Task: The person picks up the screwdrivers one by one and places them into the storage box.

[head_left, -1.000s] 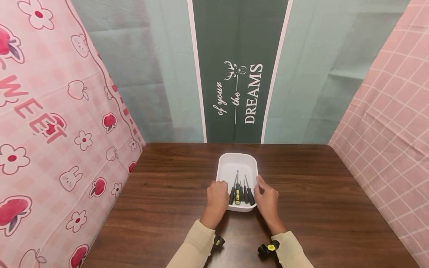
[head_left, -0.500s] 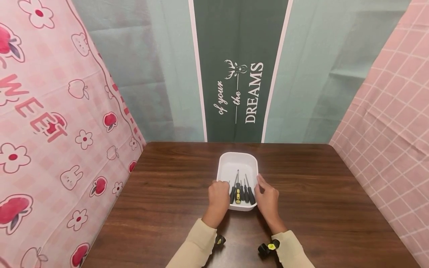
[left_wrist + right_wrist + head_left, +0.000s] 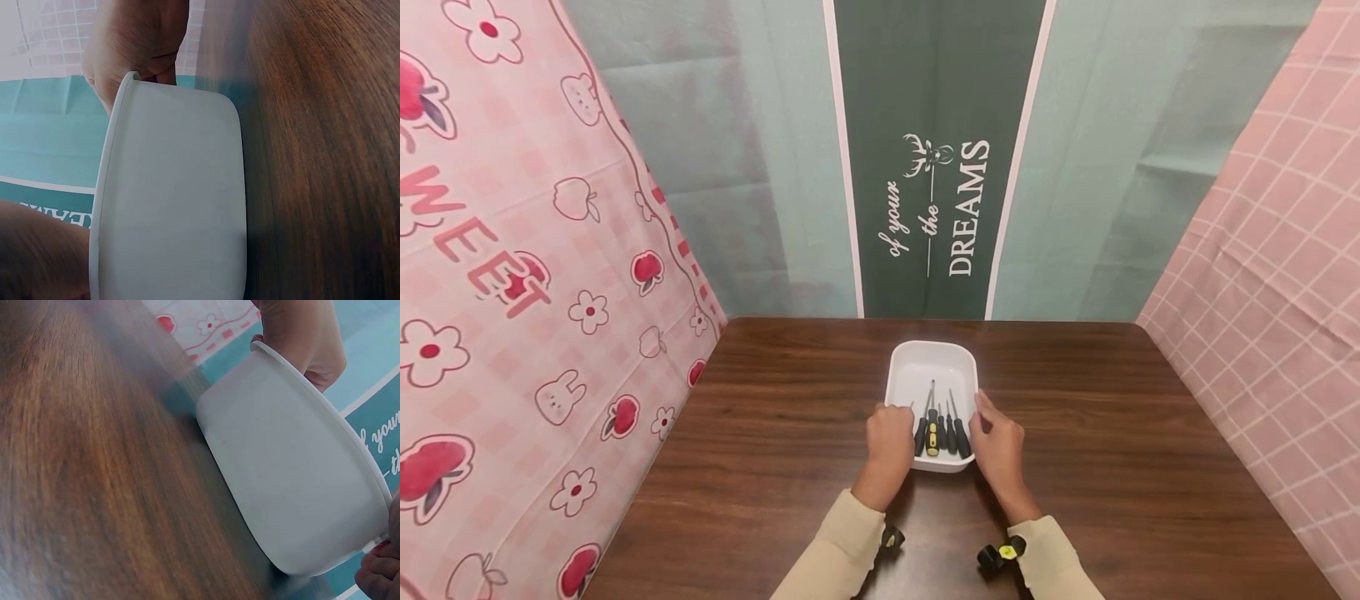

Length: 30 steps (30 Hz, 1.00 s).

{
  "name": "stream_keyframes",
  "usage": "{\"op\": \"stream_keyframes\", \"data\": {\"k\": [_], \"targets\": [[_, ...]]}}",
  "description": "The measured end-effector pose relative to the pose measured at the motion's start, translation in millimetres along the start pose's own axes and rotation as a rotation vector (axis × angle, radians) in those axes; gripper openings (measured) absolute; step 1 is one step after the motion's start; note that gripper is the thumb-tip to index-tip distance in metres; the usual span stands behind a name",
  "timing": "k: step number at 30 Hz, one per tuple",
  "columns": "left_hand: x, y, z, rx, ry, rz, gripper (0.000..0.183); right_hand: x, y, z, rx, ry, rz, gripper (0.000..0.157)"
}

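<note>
A white rectangular plastic bin (image 3: 932, 357) sits on the brown wooden table. Inside it, near the close end, lie several screwdrivers, one with a black and yellow handle (image 3: 932, 435) and others with black handles (image 3: 961, 439). My left hand (image 3: 891, 440) grips the bin's left rim, its fingers curled over the edge. On the opposite side my right hand (image 3: 998, 440) holds the right rim, thumb on top. Both wrist views show the bin's outer end wall (image 3: 172, 194), with the right hand (image 3: 140, 44) at the far rim in the left wrist view. Part of the left screwdrivers is hidden by my left hand.
The wooden table (image 3: 760, 417) extends on both sides of the bin. A green and teal printed cloth (image 3: 925, 292) hangs behind its far edge. Pink patterned cloths (image 3: 587, 333) flank it left and right. Small black devices (image 3: 992, 560) are strapped at both wrists.
</note>
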<state>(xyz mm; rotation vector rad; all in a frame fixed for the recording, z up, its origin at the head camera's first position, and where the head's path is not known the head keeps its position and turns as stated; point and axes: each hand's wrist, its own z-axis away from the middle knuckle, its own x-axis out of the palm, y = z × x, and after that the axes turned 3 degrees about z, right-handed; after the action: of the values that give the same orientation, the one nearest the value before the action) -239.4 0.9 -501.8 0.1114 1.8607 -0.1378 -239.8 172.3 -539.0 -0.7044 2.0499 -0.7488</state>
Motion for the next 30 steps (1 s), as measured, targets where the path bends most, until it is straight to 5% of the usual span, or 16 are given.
{"op": "stream_keyframes", "data": {"k": [18, 24, 30], "targets": [[-5.3, -7.5, 3.3, -0.017, 0.016, 0.065, 0.012, 3.1, 1, -1, -0.042, -0.009, -0.013, 0.033], [-10.4, -12.3, 4.6, 0.009, 0.080, 0.193, 0.017, -2.5, 2, -5, -0.027, -0.029, -0.027, 0.029], [-18.1, -33.5, 1.4, 0.048, 0.191, 0.367, 0.008, -6.0, 0, -7, 0.009, -0.042, 0.004, 0.025]]}}
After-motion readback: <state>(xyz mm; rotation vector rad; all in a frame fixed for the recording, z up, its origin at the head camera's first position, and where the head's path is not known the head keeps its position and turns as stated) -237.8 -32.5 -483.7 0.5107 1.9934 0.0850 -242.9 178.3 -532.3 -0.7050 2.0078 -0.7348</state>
